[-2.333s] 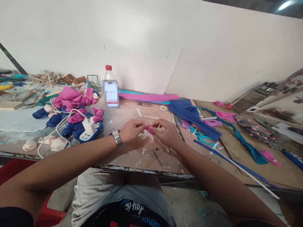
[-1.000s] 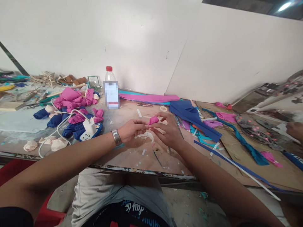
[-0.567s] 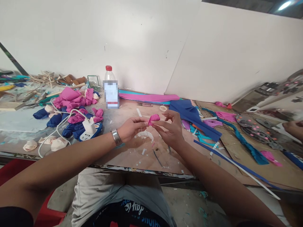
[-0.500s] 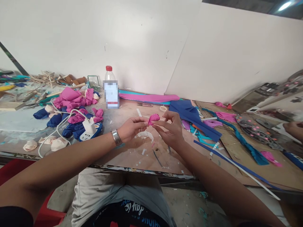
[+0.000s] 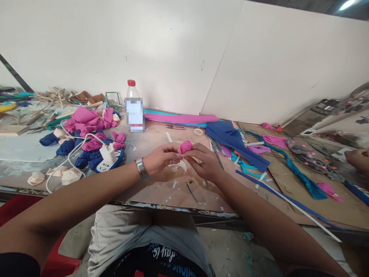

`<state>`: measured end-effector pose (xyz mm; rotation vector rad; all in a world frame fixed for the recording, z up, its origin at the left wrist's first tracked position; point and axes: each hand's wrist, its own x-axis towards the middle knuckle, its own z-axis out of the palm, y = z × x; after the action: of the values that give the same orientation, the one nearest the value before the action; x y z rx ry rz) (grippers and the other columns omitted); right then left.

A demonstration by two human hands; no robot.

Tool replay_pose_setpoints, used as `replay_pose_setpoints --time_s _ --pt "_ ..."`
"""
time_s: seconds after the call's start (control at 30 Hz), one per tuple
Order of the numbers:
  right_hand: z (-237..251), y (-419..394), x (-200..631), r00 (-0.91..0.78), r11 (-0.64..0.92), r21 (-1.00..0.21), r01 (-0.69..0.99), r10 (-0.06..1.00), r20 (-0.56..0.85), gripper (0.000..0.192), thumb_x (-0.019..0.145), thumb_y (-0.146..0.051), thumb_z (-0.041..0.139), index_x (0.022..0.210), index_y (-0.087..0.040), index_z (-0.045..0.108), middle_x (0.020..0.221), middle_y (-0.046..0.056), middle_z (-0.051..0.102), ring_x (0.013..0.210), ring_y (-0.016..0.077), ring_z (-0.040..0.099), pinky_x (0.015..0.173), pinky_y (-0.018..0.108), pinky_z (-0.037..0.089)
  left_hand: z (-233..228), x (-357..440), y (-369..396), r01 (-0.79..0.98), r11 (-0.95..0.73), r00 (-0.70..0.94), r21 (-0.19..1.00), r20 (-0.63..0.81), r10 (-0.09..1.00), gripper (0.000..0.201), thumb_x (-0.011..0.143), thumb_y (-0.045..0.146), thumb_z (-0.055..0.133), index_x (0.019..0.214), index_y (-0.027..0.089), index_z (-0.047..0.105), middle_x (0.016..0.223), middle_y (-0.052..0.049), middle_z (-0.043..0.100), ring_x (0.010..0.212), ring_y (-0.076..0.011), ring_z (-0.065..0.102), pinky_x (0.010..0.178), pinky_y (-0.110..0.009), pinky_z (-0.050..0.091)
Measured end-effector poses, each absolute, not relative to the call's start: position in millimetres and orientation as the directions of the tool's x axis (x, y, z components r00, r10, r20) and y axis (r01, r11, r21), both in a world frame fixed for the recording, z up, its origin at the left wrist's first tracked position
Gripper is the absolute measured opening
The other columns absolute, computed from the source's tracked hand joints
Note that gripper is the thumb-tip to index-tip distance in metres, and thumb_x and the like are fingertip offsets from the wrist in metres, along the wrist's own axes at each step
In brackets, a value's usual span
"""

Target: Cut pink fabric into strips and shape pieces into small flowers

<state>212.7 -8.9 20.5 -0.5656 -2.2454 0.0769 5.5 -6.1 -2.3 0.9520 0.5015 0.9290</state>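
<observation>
Fingers (image 5: 175, 154) pinch pink roll (image 5: 186, 146) | bottle (image 5: 133, 109) label blurred, unreadable

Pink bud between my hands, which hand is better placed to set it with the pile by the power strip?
Probably the left hand: it pinches the pink bud, and the pile lies on its side.

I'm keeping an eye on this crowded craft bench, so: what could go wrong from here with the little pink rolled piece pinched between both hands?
1. The small pink rolled bud is pinched only by the fingertips of the left hand and right hand; it may unroll or slip.
2. If dropped, it could get lost among the pink rolled pieces.
3. The white cable of the blue-and-white power strip lies near the left forearm and might snag.
</observation>
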Motion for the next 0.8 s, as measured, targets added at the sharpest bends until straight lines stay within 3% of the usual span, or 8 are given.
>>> replay_pose_setpoints --time_s 0.3,0.6,0.8 --pt "21 -10 211 -0.594 0.882 -0.261 0.393 0.460 0.659 0.011 0.097 -0.020 0.055 0.102 -0.022 0.065 0.094 0.008 0.068 0.090 0.0216 0.060 0.081 0.037 0.050 -5 6 -4 -0.433 0.178 0.517 0.883 0.082 0.852 0.029 0.069 0.032 0.087 0.086 0.012 0.074 0.084 -0.004 0.067 0.076 -0.0109 0.058 0.075 -0.026 0.044" --pt "16 -18 207 -0.468 0.795 -0.411 0.446 0.599 0.650 0.006 0.093 -0.021 0.058 0.096 -0.022 0.063 0.082 0.001 0.068 0.071 0.0146 0.061 0.069 0.028 0.049 -11 6 -1 -0.346 0.001 0.523 0.938 0.192 0.830 0.029 0.077 0.039 0.082 0.086 0.013 0.074 0.081 -0.003 0.067 0.075 -0.0109 0.057 0.077 -0.026 0.045" --pt "13 -17 206 -0.431 0.767 -0.430 0.477 0.630 0.646 0.005 0.089 -0.021 0.060 0.093 -0.023 0.062 0.078 0.000 0.067 0.066 0.0137 0.059 0.066 0.027 0.049 -8 7 -5 -0.296 -0.061 0.529 0.953 0.217 0.820 0.030 0.076 0.039 0.083 0.088 0.014 0.073 0.095 -0.008 0.073 0.091 -0.0183 0.065 0.088 -0.033 0.048"
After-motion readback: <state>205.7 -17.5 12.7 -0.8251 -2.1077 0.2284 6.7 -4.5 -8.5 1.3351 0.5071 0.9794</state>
